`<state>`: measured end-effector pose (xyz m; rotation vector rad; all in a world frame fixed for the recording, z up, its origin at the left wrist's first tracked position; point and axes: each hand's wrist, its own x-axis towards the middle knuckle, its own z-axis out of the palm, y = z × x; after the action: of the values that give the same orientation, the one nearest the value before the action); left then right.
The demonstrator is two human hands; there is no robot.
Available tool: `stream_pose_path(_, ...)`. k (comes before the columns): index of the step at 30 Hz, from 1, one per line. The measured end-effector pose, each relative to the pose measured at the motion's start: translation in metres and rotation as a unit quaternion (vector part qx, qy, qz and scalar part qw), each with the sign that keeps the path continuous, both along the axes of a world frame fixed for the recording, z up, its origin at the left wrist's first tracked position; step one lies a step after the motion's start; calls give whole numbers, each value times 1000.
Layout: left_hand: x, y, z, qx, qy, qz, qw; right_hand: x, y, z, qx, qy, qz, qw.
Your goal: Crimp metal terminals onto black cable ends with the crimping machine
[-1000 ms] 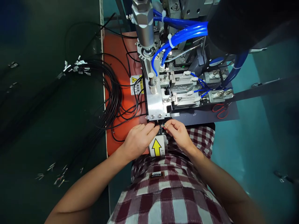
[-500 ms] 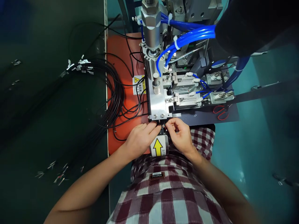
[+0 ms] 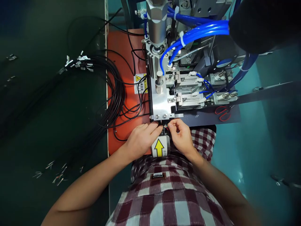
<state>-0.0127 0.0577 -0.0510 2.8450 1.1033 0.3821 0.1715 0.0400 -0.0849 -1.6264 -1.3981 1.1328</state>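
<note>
My left hand [image 3: 140, 140] and my right hand [image 3: 180, 135] meet at the front edge of a metal machine head [image 3: 162, 105], just above a white tag with a yellow arrow [image 3: 160, 147]. Both pinch the thin coloured wire ends [image 3: 166, 127] of a black cable between fingertips, fingers curled tight. The wire tips sit right under the machine's silver plate. Which strand each hand holds is too small to tell.
A bundle of black cables [image 3: 113, 94] with metal terminals [image 3: 78, 62] loops over the orange mat [image 3: 119, 50] and dark bench at left. Blue air hoses [image 3: 195, 33] arch over the machine. Red-handled scissors [image 3: 222, 113] lie at right. Loose terminals [image 3: 56, 174] lie lower left.
My right hand has slid a little left, closer to my left hand and the wire ends. The view has shifted slightly right and up.
</note>
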Motion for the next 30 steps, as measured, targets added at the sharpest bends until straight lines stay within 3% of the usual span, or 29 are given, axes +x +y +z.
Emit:
stream_pose_path(5,0,0,-1,-2,-1,0,1000,8,0,-6,-68,68,-25,995)
stream_pose_path(12,0,-1,-2,-21,-7,5,1000,4,0,10,20,-2,-13,1000)
stream_pose_path(22,-1,0,-2,-10,-12,-4,1000,1,-1,9,46,-64,16,997)
stream_pose_path(30,-1,-1,-6,-11,-13,-2,1000,5,0,-14,-52,101,-27,993)
